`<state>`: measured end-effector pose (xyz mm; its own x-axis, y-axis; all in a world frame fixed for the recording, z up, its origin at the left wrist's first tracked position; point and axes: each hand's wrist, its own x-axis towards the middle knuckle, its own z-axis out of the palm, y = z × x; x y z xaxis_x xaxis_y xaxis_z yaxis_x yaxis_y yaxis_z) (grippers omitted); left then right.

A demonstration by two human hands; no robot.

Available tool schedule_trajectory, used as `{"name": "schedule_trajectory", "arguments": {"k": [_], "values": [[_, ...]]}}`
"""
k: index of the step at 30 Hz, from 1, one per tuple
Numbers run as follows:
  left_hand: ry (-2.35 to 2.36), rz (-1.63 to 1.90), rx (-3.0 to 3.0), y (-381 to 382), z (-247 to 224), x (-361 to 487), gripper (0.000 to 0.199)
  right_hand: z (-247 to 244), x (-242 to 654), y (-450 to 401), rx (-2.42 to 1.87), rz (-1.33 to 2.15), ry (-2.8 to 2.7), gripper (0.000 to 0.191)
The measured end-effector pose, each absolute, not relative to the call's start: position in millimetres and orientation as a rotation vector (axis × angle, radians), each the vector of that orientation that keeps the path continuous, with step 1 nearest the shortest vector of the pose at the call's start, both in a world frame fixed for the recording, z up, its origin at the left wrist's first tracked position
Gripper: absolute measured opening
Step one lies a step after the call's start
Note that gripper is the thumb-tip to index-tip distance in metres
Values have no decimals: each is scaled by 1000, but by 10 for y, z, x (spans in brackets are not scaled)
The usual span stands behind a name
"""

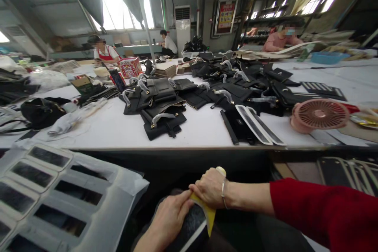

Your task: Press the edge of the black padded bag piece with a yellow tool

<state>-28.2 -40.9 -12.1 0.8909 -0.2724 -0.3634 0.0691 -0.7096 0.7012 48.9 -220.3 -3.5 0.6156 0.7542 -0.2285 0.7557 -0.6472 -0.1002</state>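
Note:
In the lower middle of the head view, my right hand (211,189) is closed around a tool with a rounded pale-yellow end (221,171). Most of the tool is hidden by my fingers. Below this fist hangs a thin, curved yellow strip (210,217); I cannot tell whether it belongs to the tool. My left hand (169,216) grips a dark, curved piece (190,226) with a whitish strip along it, close to my body. Its fingertips meet my right hand at the top of the yellow strip.
A pale panel (115,189) with dark rectangular openings stands at lower left. Across the white table (97,126) lie several black bags (161,90), a black piece with white-edged strips (251,124) and a pink fan (320,114). People work farther back.

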Motion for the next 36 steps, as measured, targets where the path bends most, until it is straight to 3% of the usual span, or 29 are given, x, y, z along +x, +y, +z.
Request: {"name": "schedule_trajectory", "arguments": {"k": [10,16,21,36], "values": [[-200,-646,1988,-301,14,-179,45,-109,205,-2344,2946,-416,1159,66],[-75,-633,1933,-329,-194,-142,32,-232,297,-2587,3133,-451,822,82],[17,-605,1928,-403,-204,-150,28,-193,378,-2448,3183,-430,766,70],[94,-633,2035,-525,-75,54,13,-257,435,-2323,3158,-568,709,68]]}}
